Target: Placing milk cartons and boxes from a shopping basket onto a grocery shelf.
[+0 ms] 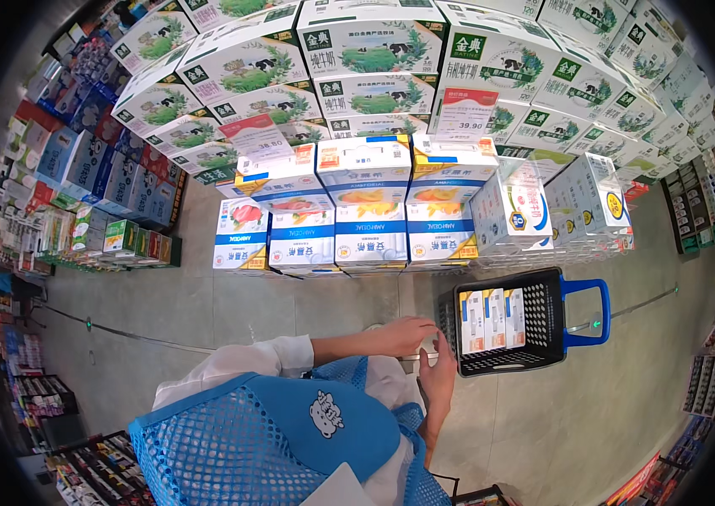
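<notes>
My left hand (pixel 405 336) reaches across from the left, its fingers bent and its palm turned away from view. Close below it is my right hand (pixel 438 374), empty, with thumb and fingers apart. Both hands are beside the near left end of a black perforated plastic shopping basket (pixel 544 357) with a blue handle (pixel 604 313). Whether the fingertips touch the basket's rim I cannot tell. Inside the basket, three white yogurt cartons (pixel 495 319) with blue and yellow markings stand side by side along its left part.
Ahead is a display of boxed yogurt (pixel 370 234) with white-and-blue boxes (pixel 515 205) at its right. Behind rise stacked milk cartons (pixel 373 50) with price signs (pixel 468 114). More milk boxes (pixel 98 167) stand at left. Tiled floor (pixel 307 303) lies between; shelves (pixel 708 379) line the right.
</notes>
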Demonstrator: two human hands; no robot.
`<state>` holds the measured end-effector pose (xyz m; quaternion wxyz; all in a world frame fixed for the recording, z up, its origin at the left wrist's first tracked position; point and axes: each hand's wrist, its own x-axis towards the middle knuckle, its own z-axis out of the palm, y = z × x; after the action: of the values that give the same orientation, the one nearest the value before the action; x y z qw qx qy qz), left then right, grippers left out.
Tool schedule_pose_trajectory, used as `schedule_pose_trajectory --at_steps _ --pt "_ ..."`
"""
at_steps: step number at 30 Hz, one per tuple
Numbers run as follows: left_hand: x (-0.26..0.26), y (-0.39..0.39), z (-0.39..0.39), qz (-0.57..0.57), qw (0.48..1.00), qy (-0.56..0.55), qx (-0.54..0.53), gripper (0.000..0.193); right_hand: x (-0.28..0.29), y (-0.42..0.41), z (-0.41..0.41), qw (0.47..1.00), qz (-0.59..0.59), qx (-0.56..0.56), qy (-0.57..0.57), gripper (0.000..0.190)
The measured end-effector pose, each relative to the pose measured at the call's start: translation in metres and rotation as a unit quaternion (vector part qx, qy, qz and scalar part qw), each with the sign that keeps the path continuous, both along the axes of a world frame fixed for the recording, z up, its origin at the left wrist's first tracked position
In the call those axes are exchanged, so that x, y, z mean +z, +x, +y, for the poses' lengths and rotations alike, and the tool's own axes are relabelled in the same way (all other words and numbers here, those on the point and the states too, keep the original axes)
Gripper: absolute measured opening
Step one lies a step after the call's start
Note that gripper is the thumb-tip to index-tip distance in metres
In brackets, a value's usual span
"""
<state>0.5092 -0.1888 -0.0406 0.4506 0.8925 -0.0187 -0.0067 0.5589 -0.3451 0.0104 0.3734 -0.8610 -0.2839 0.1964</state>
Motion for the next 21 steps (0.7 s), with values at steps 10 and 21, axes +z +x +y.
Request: schedule_pose_trajectory --at_steps 10,21 --pt "0.003 0.004 -0.103 0.046 0.997 -0.008 -0.067 0.04 0.016 -0.01 -0.08 0.999 0.034 -0.024 0.023 0.053" --pt "0.036 0.033 -0.252 0.001 0.993 0.017 -0.121 0.052 -0.005 -0.015 -0.231 0.946 0.089 -0.27 0.153 0.053"
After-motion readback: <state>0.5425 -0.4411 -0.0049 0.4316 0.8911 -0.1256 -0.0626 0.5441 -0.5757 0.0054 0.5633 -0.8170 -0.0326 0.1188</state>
